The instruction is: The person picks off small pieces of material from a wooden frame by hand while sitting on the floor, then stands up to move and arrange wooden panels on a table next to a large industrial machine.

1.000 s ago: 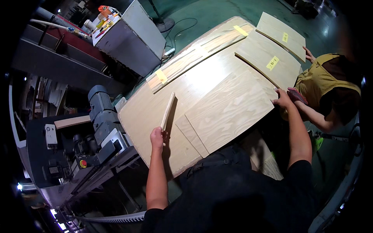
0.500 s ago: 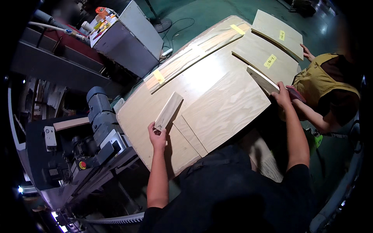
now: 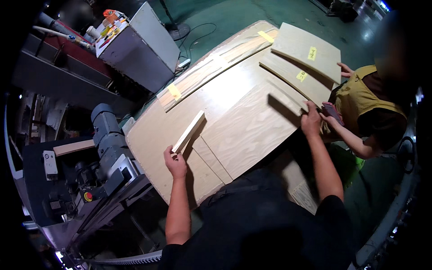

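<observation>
My left hand (image 3: 175, 163) is closed on the near end of a narrow pale wooden strip (image 3: 190, 131), raised at a slant above the table and casting a shadow. At the right, my right hand (image 3: 310, 120) grips the near end of another wooden strip (image 3: 288, 94), which points toward the far left with a dark shadow below it. Between my hands lies a broad wood-grain panel (image 3: 252, 128), flat on the pale tabletop (image 3: 150, 132). Along that panel's left side is a narrow tapering wooden piece (image 3: 211, 157).
A co-worker (image 3: 373, 94) at the right touches a labelled curved panel (image 3: 299, 40), which overlaps another panel (image 3: 288, 67), and holds a reddish phone-like object (image 3: 333, 113). A long board (image 3: 216, 67) lies along the far edge. A motorised machine (image 3: 105, 126) and a cabinet (image 3: 139, 49) stand left.
Both strips in my hands have turned, the left one now showing a narrow edge. The co-worker's upper panel has come nearer, overlapping the lower one more. The whole view has shifted slightly.
</observation>
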The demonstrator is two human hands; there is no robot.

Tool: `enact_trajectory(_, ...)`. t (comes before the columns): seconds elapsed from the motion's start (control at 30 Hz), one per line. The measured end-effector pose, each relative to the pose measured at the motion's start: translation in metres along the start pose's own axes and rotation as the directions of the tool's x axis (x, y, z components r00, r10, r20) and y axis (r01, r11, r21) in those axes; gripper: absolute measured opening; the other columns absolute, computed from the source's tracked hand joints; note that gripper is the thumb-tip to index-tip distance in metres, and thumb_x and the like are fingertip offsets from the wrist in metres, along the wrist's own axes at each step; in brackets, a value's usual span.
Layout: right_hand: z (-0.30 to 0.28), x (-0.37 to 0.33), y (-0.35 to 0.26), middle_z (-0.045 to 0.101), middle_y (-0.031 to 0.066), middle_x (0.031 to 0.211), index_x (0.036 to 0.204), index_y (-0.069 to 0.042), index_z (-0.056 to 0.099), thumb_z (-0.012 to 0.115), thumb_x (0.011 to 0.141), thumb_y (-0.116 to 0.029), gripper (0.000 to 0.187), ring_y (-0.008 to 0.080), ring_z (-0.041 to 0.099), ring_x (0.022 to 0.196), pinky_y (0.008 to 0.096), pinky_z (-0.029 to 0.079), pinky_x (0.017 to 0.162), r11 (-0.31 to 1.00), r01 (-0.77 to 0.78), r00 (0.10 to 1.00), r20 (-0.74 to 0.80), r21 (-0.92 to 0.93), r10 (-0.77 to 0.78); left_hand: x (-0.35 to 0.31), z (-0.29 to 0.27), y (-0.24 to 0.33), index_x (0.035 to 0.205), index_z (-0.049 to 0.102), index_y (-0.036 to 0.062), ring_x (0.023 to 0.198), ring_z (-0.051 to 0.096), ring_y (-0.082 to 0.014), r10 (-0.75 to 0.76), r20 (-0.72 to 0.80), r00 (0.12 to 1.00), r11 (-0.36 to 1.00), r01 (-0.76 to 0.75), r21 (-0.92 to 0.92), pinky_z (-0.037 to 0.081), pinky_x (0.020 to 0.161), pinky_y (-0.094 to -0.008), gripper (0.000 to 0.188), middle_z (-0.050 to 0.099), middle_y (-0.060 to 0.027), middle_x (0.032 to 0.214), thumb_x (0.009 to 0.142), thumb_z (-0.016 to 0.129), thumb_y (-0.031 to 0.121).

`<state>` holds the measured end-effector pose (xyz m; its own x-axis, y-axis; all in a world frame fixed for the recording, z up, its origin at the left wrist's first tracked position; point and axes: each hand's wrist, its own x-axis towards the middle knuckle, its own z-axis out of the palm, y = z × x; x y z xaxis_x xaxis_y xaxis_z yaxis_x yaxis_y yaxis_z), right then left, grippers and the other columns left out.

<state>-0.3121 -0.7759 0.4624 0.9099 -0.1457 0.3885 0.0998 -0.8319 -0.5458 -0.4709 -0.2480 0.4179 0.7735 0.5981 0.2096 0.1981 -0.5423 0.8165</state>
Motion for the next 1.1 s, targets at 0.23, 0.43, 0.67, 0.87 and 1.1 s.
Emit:
enact_trajectory(0.23, 0.000, -0.029, -0.090, 0.066, 0.0173, 0.108, 0.121, -0.008, 0.059, 0.044, 0.071, 0.013, 0.056, 0.0342, 0.069, 0.104, 0.0376, 0.054, 0.093, 0.909, -0.008, 0.985, 0.160, 0.417, -0.064, 0.006, 0.001, 0.008, 0.121, 0.052, 0.0023, 0.102, 0.059, -0.0155, -0.168, 0.179, 0.969, 0.888, 0.228, -0.399, 0.051, 0.086, -0.0300, 0.024, 0.060, -0.0078, 0.111, 0.099, 0.058, 0.004)
enact_trajectory(0.43, 0.002, -0.035, -0.111, 0.066, 0.0188, 0.107, 0.121, -0.006, 0.056, 0.049, 0.074, 0.012, 0.051, 0.0328, 0.069, 0.102, 0.0381, 0.054, 0.089, 0.863, -0.054, 0.954, 0.282, 0.502, -0.104, 0.012, -0.002, 0.045, 0.125, 0.047, 0.0040, 0.107, 0.057, -0.0167, -0.211, 0.157, 0.965, 0.715, 0.262, -0.648, 0.052, 0.093, -0.0324, 0.025, 0.057, -0.0082, 0.114, 0.102, 0.054, 0.006)
enact_trajectory(0.67, -0.015, -0.032, -0.145, 0.065, 0.0167, 0.107, 0.125, -0.007, 0.054, 0.070, 0.088, -0.013, 0.041, 0.0271, 0.065, 0.103, 0.0383, 0.050, 0.090, 0.803, -0.211, 0.656, 0.690, 0.557, -0.306, -0.001, -0.011, 0.084, 0.125, 0.046, 0.0064, 0.102, 0.060, -0.0179, -0.255, 0.258, 0.932, 0.634, 0.363, -0.683, 0.055, 0.091, -0.0368, 0.022, 0.056, -0.0076, 0.112, 0.105, 0.050, 0.014)
enact_trajectory(0.87, 0.000, -0.059, -0.144, 0.067, 0.0198, 0.106, 0.132, -0.011, 0.052, 0.068, 0.090, -0.015, 0.045, 0.0294, 0.067, 0.097, 0.0401, 0.051, 0.087, 0.755, -0.348, 0.669, 0.711, 0.556, -0.215, -0.026, -0.022, 0.095, 0.124, 0.048, 0.0090, 0.099, 0.062, -0.0220, -0.343, 0.469, 0.814, 0.567, 0.578, -0.588, 0.057, 0.085, -0.0436, 0.023, 0.058, -0.0080, 0.108, 0.106, 0.049, 0.023)
enact_trajectory(1.1, 0.019, -0.091, -0.146, 0.067, 0.0261, 0.099, 0.134, -0.013, 0.051, 0.068, 0.092, -0.023, 0.046, 0.0426, 0.067, 0.097, 0.0448, 0.052, 0.085, 0.832, -0.331, 0.713, 0.696, 0.445, -0.089, -0.054, -0.013, 0.079, 0.117, 0.050, 0.0095, 0.094, 0.062, -0.0214, -0.344, 0.583, 0.736, 0.500, 0.669, -0.550, 0.054, 0.079, -0.0406, 0.017, 0.060, -0.0080, 0.103, 0.107, 0.045, 0.022)
